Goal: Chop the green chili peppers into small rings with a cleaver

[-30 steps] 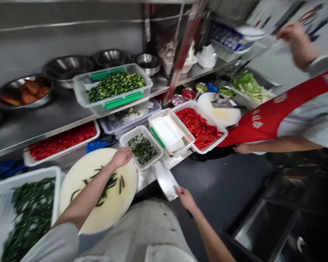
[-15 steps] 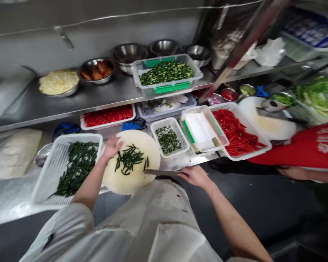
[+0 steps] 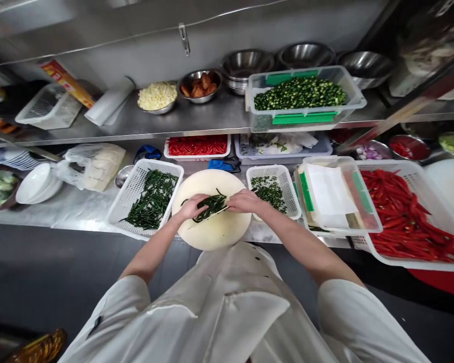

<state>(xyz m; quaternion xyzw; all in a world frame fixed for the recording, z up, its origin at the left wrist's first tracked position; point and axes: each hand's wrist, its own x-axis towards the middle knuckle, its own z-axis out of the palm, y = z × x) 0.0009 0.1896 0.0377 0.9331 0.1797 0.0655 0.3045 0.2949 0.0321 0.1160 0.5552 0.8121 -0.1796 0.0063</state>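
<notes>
On the round white cutting board [image 3: 212,239] lies a small pile of long, thin, dark green chilies [image 3: 212,203]. My left hand [image 3: 194,205] presses against the pile's left side, fingers together and curled over it. At the other side, my right hand [image 3: 245,201] grips a knife [image 3: 214,214], its handle mostly hidden in the fist. The blade slants down to the left along the near side of the pile. Left of the board stands a white perforated basket [image 3: 115,218] of more green chilies. A smaller white basket [image 3: 295,209] with chopped green pieces sits to the right.
Farther right are a lidded clear box [image 3: 371,222] and a white basket [image 3: 363,166] of red chilies. A steel shelf [image 3: 109,121] behind carries bowls and a clear tub [image 3: 306,123] of chopped greens. White bowls [image 3: 38,184] stand at left.
My right hand has brought the knife from the board's right edge over to the chilies. My left hand has moved from the rim onto the pile, now bunched together. The view has turned left.
</notes>
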